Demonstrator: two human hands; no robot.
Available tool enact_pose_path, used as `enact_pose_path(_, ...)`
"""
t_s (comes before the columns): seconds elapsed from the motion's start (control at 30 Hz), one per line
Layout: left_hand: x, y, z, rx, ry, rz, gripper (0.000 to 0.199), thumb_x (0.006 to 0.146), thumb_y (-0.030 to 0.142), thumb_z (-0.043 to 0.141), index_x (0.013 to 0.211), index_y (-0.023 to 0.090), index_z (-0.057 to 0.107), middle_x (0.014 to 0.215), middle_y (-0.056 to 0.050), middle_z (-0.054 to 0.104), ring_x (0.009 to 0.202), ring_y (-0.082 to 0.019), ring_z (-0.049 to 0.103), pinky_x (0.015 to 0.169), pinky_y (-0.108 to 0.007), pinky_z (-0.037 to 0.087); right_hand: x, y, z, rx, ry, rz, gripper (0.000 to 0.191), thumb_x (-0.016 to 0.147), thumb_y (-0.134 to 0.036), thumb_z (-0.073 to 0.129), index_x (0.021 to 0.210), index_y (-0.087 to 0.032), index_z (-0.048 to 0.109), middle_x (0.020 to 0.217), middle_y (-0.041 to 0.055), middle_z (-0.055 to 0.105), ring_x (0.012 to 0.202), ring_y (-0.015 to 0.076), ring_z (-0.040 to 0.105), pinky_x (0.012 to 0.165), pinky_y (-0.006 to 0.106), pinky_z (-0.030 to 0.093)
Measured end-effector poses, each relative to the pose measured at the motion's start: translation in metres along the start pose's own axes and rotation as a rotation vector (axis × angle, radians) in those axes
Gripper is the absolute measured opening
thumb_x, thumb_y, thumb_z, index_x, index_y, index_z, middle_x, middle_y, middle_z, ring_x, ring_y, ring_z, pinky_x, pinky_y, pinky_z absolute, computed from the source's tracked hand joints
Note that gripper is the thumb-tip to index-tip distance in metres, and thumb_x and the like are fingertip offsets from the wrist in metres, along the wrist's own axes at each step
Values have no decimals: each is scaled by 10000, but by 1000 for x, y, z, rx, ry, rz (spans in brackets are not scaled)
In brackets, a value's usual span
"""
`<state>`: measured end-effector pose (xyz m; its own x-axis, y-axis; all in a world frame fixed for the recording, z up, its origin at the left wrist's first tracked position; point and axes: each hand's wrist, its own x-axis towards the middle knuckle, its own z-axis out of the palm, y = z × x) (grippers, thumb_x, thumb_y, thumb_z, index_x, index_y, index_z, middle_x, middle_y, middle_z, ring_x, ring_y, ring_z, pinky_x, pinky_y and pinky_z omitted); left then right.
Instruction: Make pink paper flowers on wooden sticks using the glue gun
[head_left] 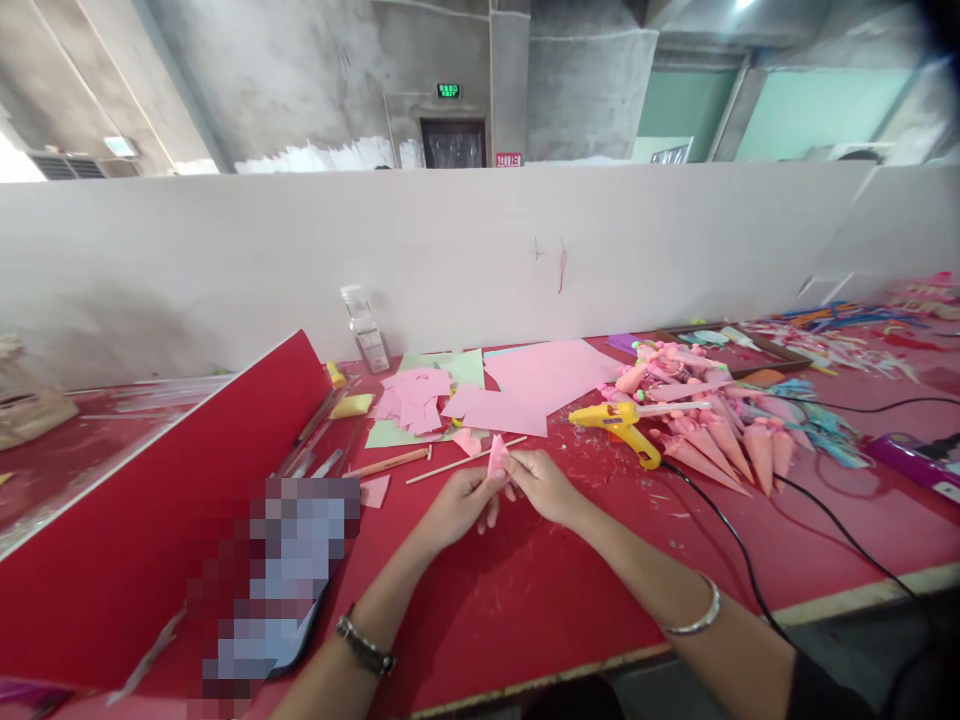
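A small folded piece of pink paper point(498, 454) stands up between my two hands, over the middle of the red table. My left hand point(466, 498) pinches its lower part from the left. From the right, the fingers of my right hand point(541, 484) close on its side. Just beyond my hands lie a thin wooden stick point(442, 467) and a small pink scrap point(468, 441). Farther back are cut pink paper pieces point(414, 398) and larger pink sheets point(551, 375), partly over green paper point(466, 366).
A yellow glue gun point(619, 428) with a black cord lies to the right, beside a heap of pink paper cones point(724, 440). At left are a blurred-out phone point(300, 590), a red board point(172, 510) and a clear bottle point(366, 330). A white partition point(450, 260) stands behind.
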<state>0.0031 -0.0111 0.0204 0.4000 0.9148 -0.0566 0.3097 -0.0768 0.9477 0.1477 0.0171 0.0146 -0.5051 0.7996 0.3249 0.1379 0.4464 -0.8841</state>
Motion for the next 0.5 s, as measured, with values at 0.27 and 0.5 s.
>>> enact_pose_path(0.27,-22,13,-17,538,358,34,409,767,437,401,468,160,436,419,37,381,413,-90,352,431,-210,185,-2,4,2,-14,-43,27,436,842,-439,325,537,-159,462,460,-41,411,434,82,391,449,196,294)
enact_pose_path(0.5,-63,16,-51,979,502,-213,329,765,467,386,839,202,566,723,-50,591,604,-172,531,514,-229,316,-2,10,4,-47,-135,66,380,836,-400,361,578,-159,501,448,-51,419,413,73,396,447,184,306)
